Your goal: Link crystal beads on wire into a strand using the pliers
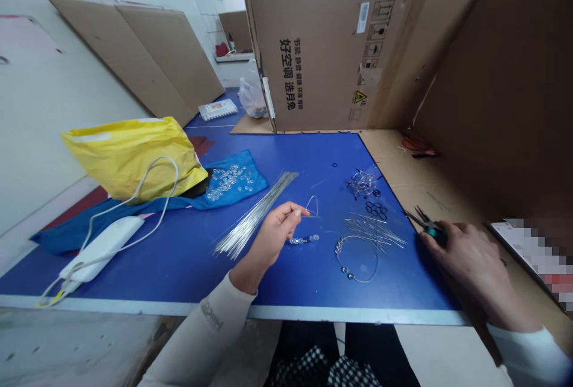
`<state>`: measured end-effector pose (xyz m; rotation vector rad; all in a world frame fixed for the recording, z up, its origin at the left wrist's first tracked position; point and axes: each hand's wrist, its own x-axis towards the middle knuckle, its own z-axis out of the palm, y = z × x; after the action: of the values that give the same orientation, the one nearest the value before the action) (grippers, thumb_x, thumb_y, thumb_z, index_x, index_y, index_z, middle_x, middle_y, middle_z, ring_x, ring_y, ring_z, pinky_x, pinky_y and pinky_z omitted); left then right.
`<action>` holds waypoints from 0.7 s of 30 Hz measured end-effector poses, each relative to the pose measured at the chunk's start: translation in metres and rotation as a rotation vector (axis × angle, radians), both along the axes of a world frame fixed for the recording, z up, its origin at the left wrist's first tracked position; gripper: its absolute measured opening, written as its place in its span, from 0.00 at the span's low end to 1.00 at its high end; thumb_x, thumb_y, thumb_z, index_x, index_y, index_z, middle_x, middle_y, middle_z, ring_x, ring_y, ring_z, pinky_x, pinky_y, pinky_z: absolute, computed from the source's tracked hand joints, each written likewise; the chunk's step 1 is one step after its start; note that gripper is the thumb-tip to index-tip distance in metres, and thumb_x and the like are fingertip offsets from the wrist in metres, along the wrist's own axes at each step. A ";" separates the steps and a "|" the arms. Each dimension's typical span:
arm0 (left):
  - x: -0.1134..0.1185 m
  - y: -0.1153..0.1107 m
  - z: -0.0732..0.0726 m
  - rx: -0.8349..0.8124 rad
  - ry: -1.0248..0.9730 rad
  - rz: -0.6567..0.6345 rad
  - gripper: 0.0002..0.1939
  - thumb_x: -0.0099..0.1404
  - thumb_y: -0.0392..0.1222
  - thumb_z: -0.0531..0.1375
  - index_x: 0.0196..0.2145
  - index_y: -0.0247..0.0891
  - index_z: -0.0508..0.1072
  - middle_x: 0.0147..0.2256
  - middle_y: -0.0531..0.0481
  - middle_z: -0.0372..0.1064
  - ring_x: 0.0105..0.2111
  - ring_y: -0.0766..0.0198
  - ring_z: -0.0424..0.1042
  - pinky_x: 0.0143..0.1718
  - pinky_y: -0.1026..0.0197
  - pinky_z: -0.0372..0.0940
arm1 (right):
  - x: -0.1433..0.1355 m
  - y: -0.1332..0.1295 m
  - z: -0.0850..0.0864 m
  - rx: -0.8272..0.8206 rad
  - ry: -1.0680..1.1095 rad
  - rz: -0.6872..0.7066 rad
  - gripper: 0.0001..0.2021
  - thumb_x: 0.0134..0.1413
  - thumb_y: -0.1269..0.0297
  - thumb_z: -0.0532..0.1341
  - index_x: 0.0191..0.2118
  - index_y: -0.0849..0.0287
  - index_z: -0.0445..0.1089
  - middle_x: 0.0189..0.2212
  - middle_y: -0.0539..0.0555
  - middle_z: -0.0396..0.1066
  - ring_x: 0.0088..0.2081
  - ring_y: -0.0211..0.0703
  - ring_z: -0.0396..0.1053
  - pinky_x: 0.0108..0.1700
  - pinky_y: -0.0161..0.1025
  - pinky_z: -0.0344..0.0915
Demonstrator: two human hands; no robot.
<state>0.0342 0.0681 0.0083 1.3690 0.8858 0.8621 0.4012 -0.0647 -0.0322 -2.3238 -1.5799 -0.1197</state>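
My left hand (281, 223) pinches a thin wire (317, 203) bent into a narrow loop above the blue table. Just below its fingers lies a short row of clear beads (297, 240). Beside the wrist, on the left, spreads a bundle of long straight silver wires (257, 217). At the table's right edge my right hand (470, 255) is closed round the green handles of a pair of pliers (421, 220), jaws pointing left. Between the hands lie a wire ring with several beads (339, 248), short cut wires (376, 233), black rings (376, 210) and a tangle of beaded wire (362, 183).
Clear beads (228, 179) lie on a blue cloth (255, 175) beside a yellow bag (138, 157). A white power strip (102, 249) with its cable is at the left. A cardboard box (331, 52) walls the back and right. A phone-like screen (532, 255) is far right.
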 end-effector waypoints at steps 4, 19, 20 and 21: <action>0.001 0.000 0.000 0.001 -0.009 -0.018 0.12 0.66 0.49 0.57 0.36 0.37 0.72 0.22 0.58 0.51 0.20 0.72 0.49 0.21 0.67 0.46 | -0.004 -0.001 0.005 -0.146 -0.185 -0.025 0.25 0.61 0.44 0.51 0.44 0.61 0.72 0.39 0.70 0.72 0.39 0.66 0.70 0.35 0.53 0.60; 0.002 -0.006 0.001 0.054 0.024 -0.144 0.14 0.67 0.51 0.56 0.32 0.37 0.70 0.20 0.59 0.51 0.20 0.70 0.49 0.23 0.66 0.46 | -0.147 0.051 0.056 0.179 0.668 0.513 0.14 0.62 0.56 0.57 0.47 0.54 0.74 0.42 0.55 0.76 0.42 0.45 0.73 0.46 0.45 0.68; 0.002 -0.006 0.000 0.054 0.025 -0.154 0.14 0.67 0.51 0.56 0.32 0.37 0.70 0.20 0.59 0.51 0.20 0.70 0.49 0.23 0.66 0.46 | -0.156 0.059 0.055 0.177 0.720 0.515 0.15 0.61 0.56 0.57 0.48 0.54 0.74 0.40 0.55 0.76 0.39 0.44 0.73 0.45 0.44 0.68; 0.001 -0.006 0.000 0.054 0.025 -0.165 0.14 0.67 0.51 0.56 0.32 0.37 0.70 0.20 0.59 0.50 0.20 0.70 0.49 0.23 0.66 0.46 | -0.163 0.065 0.053 0.182 0.773 0.505 0.15 0.60 0.56 0.58 0.48 0.55 0.73 0.37 0.54 0.76 0.37 0.43 0.72 0.43 0.43 0.68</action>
<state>0.0355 0.0623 0.0081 1.4808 0.7613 0.7476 0.2382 0.0005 0.0208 -1.4767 -1.5627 0.6409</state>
